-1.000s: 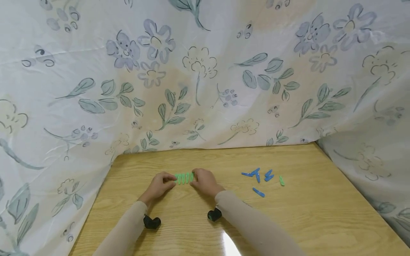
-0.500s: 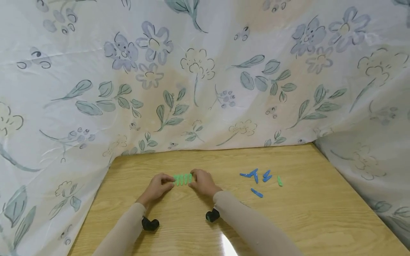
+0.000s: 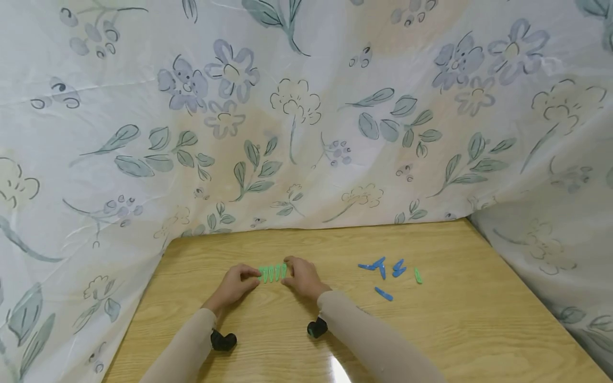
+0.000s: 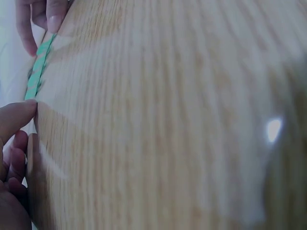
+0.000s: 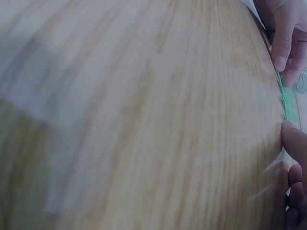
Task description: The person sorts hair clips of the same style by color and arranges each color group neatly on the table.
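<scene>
Several green hair clips lie side by side in a short row on the wooden table, their long sides facing each other. My left hand is at the row's left end, thumb and forefinger on the end clip. At the right end my right hand holds the last clip between thumb and forefinger, one at each tip. In the left wrist view the green row runs between both hands. The right wrist view shows the same row at its edge, partly hidden by fingers.
To the right lie several loose blue hair clips, some crossing one another. Beyond them is a single green clip. A floral cloth hangs behind the wooden table and at its sides.
Both hands stay at the ends of the green row, which looks slightly tighter. The whole scene shifts a little with the head camera. The loose clips lie as before.
</scene>
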### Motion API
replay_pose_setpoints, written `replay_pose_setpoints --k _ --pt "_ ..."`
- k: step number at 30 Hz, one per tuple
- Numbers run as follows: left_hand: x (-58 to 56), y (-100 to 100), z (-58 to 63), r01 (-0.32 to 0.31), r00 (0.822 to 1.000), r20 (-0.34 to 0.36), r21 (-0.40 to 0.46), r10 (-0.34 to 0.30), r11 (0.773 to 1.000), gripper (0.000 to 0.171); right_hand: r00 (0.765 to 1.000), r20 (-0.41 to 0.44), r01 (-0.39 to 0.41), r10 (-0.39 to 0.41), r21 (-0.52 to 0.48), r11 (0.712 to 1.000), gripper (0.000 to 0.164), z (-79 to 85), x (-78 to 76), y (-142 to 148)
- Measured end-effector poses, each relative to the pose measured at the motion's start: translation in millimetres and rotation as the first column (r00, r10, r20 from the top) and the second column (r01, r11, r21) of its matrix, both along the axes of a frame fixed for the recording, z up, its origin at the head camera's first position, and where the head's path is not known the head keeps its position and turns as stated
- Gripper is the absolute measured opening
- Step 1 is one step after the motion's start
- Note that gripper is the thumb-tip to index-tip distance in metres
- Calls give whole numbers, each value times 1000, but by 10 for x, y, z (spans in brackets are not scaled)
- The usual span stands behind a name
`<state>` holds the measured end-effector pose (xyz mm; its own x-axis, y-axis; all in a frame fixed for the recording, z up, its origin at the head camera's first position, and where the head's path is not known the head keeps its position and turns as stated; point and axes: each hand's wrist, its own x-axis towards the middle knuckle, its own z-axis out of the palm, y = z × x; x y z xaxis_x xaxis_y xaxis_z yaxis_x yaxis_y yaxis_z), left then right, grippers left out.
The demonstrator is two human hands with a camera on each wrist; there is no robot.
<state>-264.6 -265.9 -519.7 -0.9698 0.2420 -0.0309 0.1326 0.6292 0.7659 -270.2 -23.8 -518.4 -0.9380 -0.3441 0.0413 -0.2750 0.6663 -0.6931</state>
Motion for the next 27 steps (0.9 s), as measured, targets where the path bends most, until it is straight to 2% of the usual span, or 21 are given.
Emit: replay_pose_setpoints --k 10,20,27 --pt "-6 18 4 5 1000 -9 -1 -5 1000 15 1000 -17 -13 13 -4 1000 65 -1 -13 7" --pt "-5 16 11 9 1000 -14 -9 -10 1000 15 999 -40 2 -1 19 1000 52 -52 -13 -17" --pt "6 22 18 17 1000 -18 -3 -17 1000 16 998 -57 -16 17 20 1000 58 -65 -22 16"
